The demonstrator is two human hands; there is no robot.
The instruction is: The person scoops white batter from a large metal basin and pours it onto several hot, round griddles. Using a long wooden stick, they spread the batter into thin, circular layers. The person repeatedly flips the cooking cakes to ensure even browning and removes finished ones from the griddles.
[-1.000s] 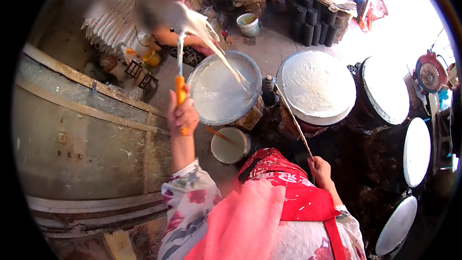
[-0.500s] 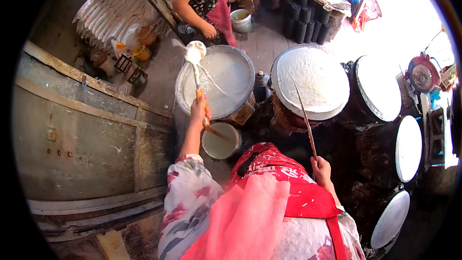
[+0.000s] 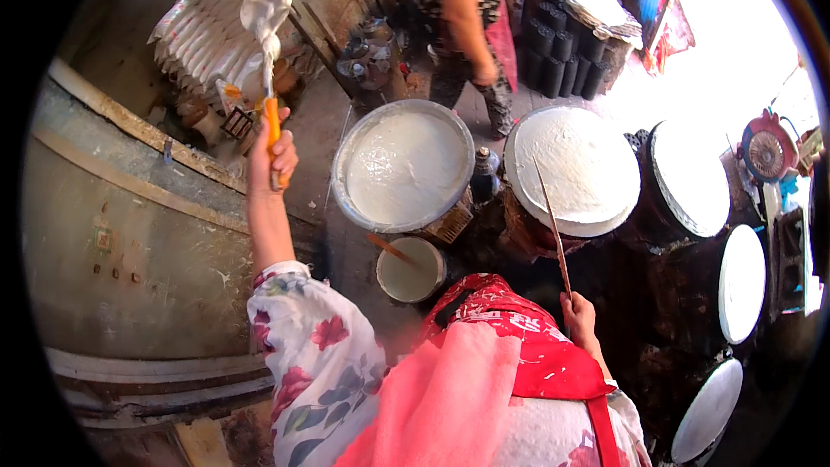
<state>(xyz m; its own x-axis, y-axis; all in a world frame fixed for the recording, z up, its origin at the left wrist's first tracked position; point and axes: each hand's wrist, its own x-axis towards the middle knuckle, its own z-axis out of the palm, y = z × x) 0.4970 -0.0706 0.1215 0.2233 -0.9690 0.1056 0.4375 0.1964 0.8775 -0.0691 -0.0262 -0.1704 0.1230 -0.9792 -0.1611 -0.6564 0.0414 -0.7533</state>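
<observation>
My left hand [image 3: 271, 158] is raised to the left and grips the orange handle of a ladle [image 3: 264, 13] whose bowl drips white batter. A wide metal basin [image 3: 341, 203] full of white batter stands in front of me. My right hand [image 3: 577, 315] holds a long thin stick [image 3: 551, 225] that slants up over a round griddle [image 3: 573, 171] covered by a thin white sheet. A small white bowl [image 3: 410, 269] with a wooden stick in it sits below the basin.
Several more round white-topped griddles [image 3: 692, 177] curve along the right. Another person [image 3: 462, 22] stands beyond the basin. Stacked white sheets [image 3: 201, 35] lie at far left, black cylinders [image 3: 562, 52] at the back, a metal wall [image 3: 130, 242] on my left.
My left hand has swung the ladle from over the basin up and out to the left. The other person has stepped right. The stick stays over the griddle.
</observation>
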